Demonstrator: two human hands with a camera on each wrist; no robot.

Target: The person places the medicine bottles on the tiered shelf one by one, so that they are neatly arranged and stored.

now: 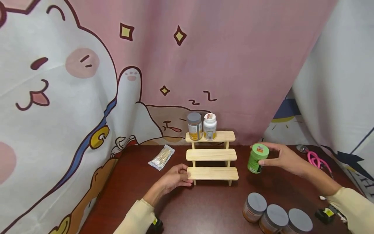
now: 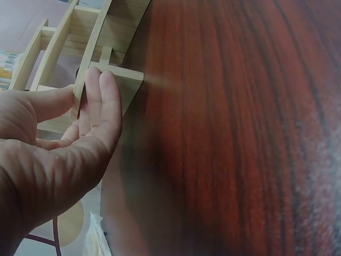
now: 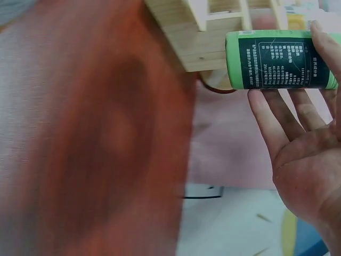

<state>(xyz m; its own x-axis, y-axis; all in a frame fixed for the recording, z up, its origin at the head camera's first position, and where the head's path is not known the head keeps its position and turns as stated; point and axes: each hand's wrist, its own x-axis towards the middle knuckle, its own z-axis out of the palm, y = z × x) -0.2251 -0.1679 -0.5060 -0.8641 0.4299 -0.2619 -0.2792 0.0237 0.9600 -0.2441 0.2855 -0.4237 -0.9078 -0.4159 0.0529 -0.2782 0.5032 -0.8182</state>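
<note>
A three-tier wooden shelf (image 1: 212, 174) stands on the dark red table. My left hand (image 1: 174, 178) pinches the left end of its lowest step; in the left wrist view the thumb lies on top and the fingers (image 2: 101, 101) curl beneath the board. To the right of the shelf, my right hand (image 1: 281, 159) grips a green jar (image 1: 255, 160) upright, above the table. Its dark printed label faces the right wrist camera. On the top step, at its left and middle, stand a grey-lidded jar (image 1: 194, 126) and a white bottle (image 1: 210, 126).
Several grey-lidded jars (image 1: 255, 207) stand at the front right. A pack of cotton swabs (image 1: 162, 157) lies left of the shelf. A pink stethoscope (image 1: 317, 161) rests at the far right, with a small black item (image 1: 325, 215) nearer. A printed curtain (image 1: 233, 65) hangs behind the table.
</note>
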